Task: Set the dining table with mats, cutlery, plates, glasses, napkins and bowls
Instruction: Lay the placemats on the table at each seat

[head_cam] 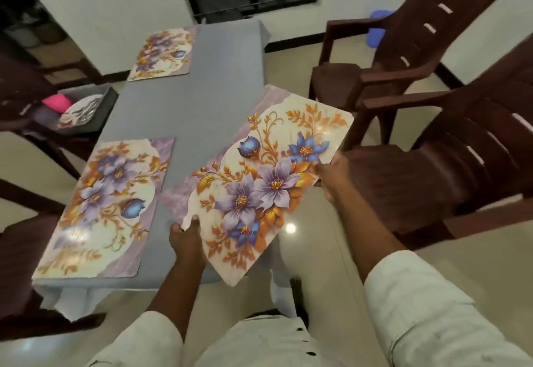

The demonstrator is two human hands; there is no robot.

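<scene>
Landmark: the table, covered in a grey-blue cloth; all positions are given against it.

A floral mat is held tilted over the table's near right corner, part of it overhanging the floor beyond the right edge; whether its far end touches the cloth cannot be told. The left hand grips the mat's near long edge, thumb on the printed face, fingers underneath; the right hand pinches the opposite long edge, fingers curled around it.

A second mat lies flat on the table's near left side, reaching almost to the near edge; a third mat lies flat on the far left side, well apart from the second.

Just beside the table's left edge, a dark box sits on a chair, holding a patterned plate and something pink; to the table's right stand two brown plastic chairs; white sleeves show at the near end.
</scene>
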